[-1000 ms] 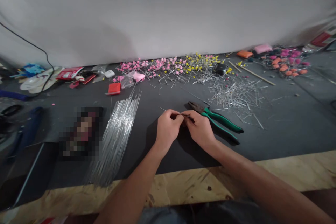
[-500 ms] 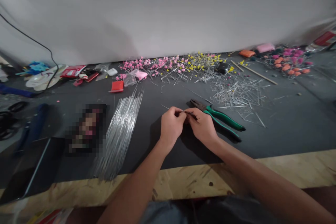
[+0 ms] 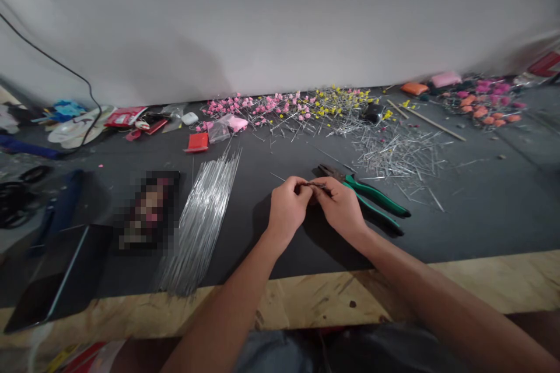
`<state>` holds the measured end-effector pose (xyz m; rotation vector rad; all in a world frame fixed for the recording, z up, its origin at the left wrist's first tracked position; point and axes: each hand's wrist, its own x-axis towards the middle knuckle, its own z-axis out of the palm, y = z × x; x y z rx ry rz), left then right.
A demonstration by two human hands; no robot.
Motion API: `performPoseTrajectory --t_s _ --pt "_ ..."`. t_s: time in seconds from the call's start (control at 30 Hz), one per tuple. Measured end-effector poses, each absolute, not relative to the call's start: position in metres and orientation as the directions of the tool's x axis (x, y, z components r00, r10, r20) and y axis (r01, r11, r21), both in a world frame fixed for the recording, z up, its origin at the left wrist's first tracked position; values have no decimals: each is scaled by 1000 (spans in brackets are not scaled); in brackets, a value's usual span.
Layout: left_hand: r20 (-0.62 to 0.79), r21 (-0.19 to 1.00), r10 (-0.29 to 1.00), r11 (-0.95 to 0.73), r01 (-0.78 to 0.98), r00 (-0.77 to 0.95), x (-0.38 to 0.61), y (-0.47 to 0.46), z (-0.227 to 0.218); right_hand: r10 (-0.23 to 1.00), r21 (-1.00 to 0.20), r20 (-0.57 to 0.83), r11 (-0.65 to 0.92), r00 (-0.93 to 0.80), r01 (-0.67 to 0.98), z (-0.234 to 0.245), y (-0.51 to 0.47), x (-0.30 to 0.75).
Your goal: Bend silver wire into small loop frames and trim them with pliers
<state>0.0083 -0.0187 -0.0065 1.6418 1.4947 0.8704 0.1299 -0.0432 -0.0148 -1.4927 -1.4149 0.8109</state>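
My left hand [image 3: 286,207] and my right hand [image 3: 339,207] meet over the black mat, both pinched on one thin metal wire [image 3: 313,185] that runs between their fingertips. The wire's far end sticks out to the left of my left hand. Green-handled pliers [image 3: 371,198] lie on the mat just right of my right hand, jaws pointing left. A bundle of long silver wires [image 3: 202,218] lies to the left of my left hand.
Pink and yellow bead-headed pins [image 3: 289,106] are heaped along the wall, with cut wire bits [image 3: 398,154] beside them. Orange and pink clay pieces [image 3: 481,102] sit far right, a red box [image 3: 198,141] back left, a dark tablet [image 3: 52,285] front left. The wooden table edge [image 3: 481,282] is nearest me.
Both hands stay pinched on the wire and have shifted slightly up and right in view as the camera moved. The pliers and the wire bundle lie where they were.
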Motion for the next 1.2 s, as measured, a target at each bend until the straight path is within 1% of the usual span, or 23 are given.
performPoseTrajectory --t_s 0.07,0.2,0.3,0.5,0.7,1.03,1.2 --pt "-7 894 993 -45 446 114 7 -19 -6 983 -931 105 45 148 364 -13 -42 131" --pt "-33 961 986 -13 275 161 6 -17 -6 987 -968 68 30 147 250 -11 -40 133" --pt "-44 976 983 4 217 178 5 -15 -5 989 -982 42 14 143 190 -11 -40 134" --pt "-40 968 976 -14 250 212 2 -13 -7 988 -982 34 5 153 190 -13 -40 134" --pt "-67 962 966 -4 272 248 0 -10 -6 988 -982 36 7 150 186 -13 -40 134" --pt "-105 967 969 47 252 224 3 -11 -4 989 -981 41 12 142 195 -15 -39 133" --pt "-132 974 956 76 213 262 0 -6 -4 989 -986 24 -1 146 169 -15 -39 133"
